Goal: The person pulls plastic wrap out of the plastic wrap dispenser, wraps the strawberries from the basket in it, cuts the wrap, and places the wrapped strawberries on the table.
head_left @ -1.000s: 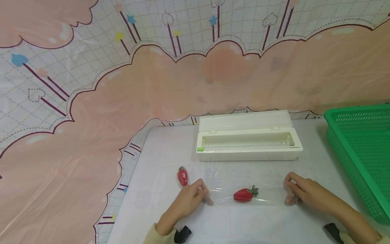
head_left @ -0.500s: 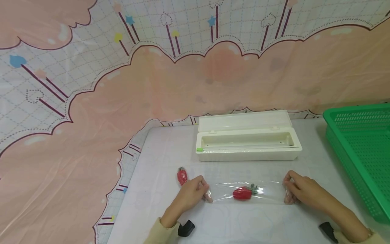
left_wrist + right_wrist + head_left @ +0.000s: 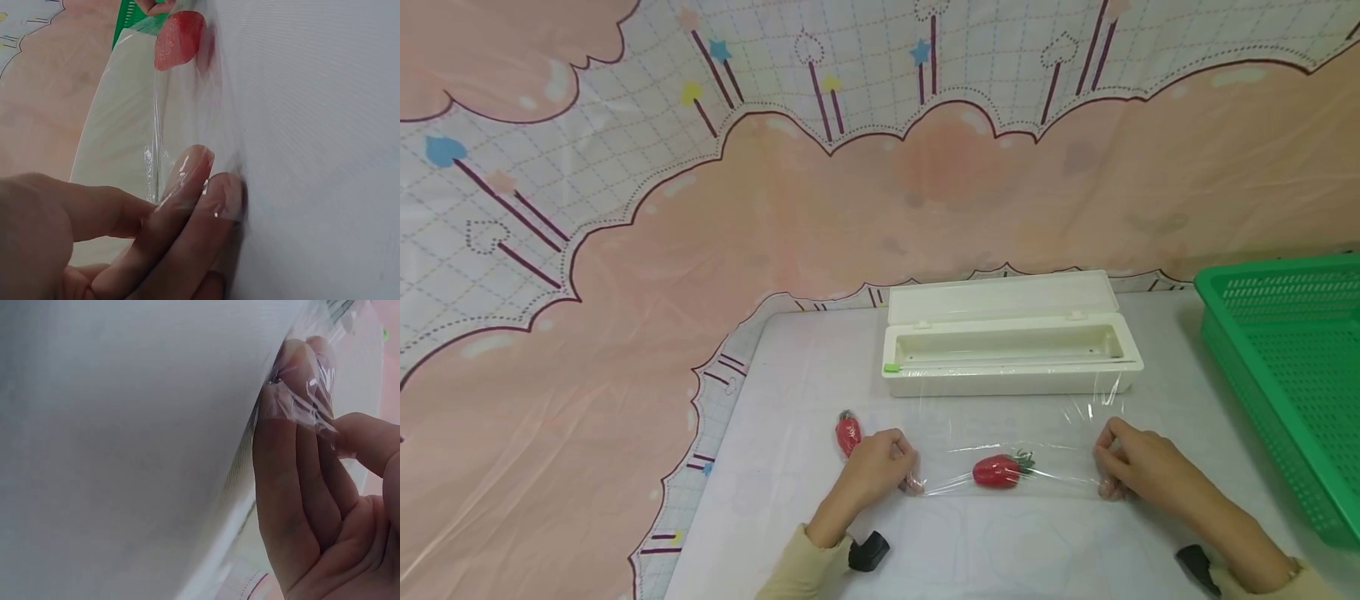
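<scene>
A sheet of clear plastic wrap (image 3: 951,454) stretches between my two hands just above the white tabletop. Under its glossy surface lies a red strawberry (image 3: 996,472) with green leaves, pointing left. My left hand (image 3: 872,465) pinches the wrap's left edge between thumb and fingers; in the left wrist view the film covers the fingertips (image 3: 195,164). At the opposite edge my right hand (image 3: 1142,460) pinches the wrap, which bunches over its fingers (image 3: 299,369) in the right wrist view. Beyond my left hand is a second red strawberry (image 3: 847,433) with a shiny, wrinkled surface, partly hidden by that hand.
A long white wrap dispenser box (image 3: 1011,383) stands behind the film, lid raised, with a small green slider (image 3: 891,367) at its front left. To the right is a green perforated plastic basket (image 3: 1255,400). A patterned peach-coloured cloth (image 3: 820,217) hangs behind the table.
Both hands have shifted slightly away from me and a little closer together. The wrap's far part has risen and spread toward the box, and glare now crosses the strawberry's leaves.
</scene>
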`<state>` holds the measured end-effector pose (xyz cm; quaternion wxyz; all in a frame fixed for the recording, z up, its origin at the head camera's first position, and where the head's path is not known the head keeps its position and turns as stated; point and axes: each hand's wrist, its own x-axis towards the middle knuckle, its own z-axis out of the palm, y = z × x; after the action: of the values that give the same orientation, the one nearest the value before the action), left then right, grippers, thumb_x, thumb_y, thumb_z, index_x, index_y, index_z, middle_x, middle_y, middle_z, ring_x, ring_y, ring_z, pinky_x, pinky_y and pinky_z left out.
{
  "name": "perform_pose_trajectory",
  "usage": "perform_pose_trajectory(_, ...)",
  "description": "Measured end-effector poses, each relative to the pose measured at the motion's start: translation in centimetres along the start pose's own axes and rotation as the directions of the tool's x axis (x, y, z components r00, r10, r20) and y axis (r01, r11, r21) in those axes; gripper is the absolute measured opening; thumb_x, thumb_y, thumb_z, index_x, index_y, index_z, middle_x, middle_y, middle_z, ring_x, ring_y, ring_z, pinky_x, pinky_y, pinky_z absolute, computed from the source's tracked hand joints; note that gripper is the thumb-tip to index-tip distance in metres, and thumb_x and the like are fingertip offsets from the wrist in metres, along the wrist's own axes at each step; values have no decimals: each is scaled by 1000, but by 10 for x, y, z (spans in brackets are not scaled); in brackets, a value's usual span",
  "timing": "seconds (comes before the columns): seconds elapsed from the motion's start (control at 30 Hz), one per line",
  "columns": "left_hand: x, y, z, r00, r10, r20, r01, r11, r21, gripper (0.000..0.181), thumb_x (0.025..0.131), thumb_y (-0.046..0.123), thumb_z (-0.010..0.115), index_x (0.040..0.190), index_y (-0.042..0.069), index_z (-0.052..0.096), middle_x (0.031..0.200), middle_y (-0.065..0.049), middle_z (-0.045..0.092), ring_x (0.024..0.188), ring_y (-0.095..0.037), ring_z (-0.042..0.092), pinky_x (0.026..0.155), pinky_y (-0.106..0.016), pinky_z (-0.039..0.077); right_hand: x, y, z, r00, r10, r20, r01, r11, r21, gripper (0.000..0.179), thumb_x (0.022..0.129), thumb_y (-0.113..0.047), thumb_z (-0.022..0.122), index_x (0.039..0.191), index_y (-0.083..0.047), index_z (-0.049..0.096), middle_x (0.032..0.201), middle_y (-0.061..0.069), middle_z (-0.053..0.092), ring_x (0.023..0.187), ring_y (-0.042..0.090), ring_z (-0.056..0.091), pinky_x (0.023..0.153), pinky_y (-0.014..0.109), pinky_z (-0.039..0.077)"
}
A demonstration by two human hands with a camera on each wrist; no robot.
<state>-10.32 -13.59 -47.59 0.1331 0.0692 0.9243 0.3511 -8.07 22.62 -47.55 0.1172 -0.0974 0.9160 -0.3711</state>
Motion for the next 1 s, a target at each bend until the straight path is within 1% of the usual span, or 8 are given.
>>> perform_pose_trajectory(0.13, 2, 2, 1, 1000, -17, -8, 17, 1000, 1, 12, 91, 16, 63, 82, 9, 63, 56, 6, 63, 52, -7, 60, 50, -23, 39, 1, -2, 1, 1000, 21, -12, -21, 1000, -8, 7, 96, -5, 55, 92, 0, 53, 62, -6, 66, 54, 9, 61, 50, 22, 48)
perform_pose_trajectory(0.33, 4, 3, 3, 1000, -16, -22, 16, 1000, -23, 10, 88, 12, 64, 79, 9, 63, 52, 6, 65, 48, -4, 64, 52, -22, 41, 1, -3, 2, 999, 46, -26, -47, 998, -29, 8, 94, -5, 57, 91, -1, 51, 61, -6, 65, 54, 10, 61, 51, 22, 46)
perform_pose_trajectory(0.43, 6, 5, 4, 999, -11, -52, 11, 1000, 8, 11, 85, 11, 65, 75, 9, 63, 50, 6, 63, 46, -3, 62, 52, -22, 40, 2, -4, 3, 998, 44, -35, -46, 998, -51, 10, 94, -6, 59, 91, -2, 50, 60, -7, 64, 54, 9, 60, 51, 22, 44)
perform_pose_trajectory(0.57, 8, 6, 5, 996, -7, -94, 13, 998, 61, 15, 84, 13, 69, 72, 10, 62, 48, 6, 60, 45, -4, 57, 47, -23, 37, 3, -4, 4, 999, 20, -50, -24, 996, -90, 12, 92, -6, 61, 90, -4, 49, 58, -9, 61, 52, 9, 55, 49, 22, 41)
perform_pose_trajectory(0.63, 8, 5, 6, 995, -8, -102, 15, 998, 62, 16, 84, 13, 71, 72, 9, 62, 48, 6, 59, 45, -4, 55, 46, -22, 36, 5, -4, 4, 998, 3, -62, -10, 993, -114, 13, 92, -6, 61, 88, -5, 49, 57, -9, 59, 51, 9, 53, 48, 22, 40)
perform_pose_trajectory(0.77, 8, 5, 5, 994, -5, -105, 9, 999, 44, 18, 85, 14, 74, 74, 7, 62, 50, 5, 60, 46, -5, 54, 45, -22, 36, 6, -4, 4, 997, -11, -79, -1, 988, -157, 15, 90, -6, 64, 85, -7, 50, 56, -8, 56, 48, 9, 52, 46, 23, 39)
perform_pose_trajectory(0.93, 5, 4, 3, 996, 21, -82, -20, 1000, 10, 18, 86, 12, 75, 80, 5, 60, 55, 3, 64, 48, -5, 59, 49, -21, 38, 7, -4, 3, 994, -7, -106, -17, 974, -227, 20, 89, -10, 69, 81, -10, 51, 55, -7, 51, 49, 10, 49, 47, 26, 35)
perform_pose_trajectory(1.0, 5, 3, 3, 997, 21, -73, -21, 1000, -12, 17, 87, 11, 75, 81, 5, 60, 55, 3, 65, 49, -5, 62, 51, -21, 39, 8, -3, 3, 992, -12, -124, -21, 965, -262, 21, 88, -11, 72, 79, -10, 52, 56, -6, 50, 51, 11, 46, 48, 27, 34)
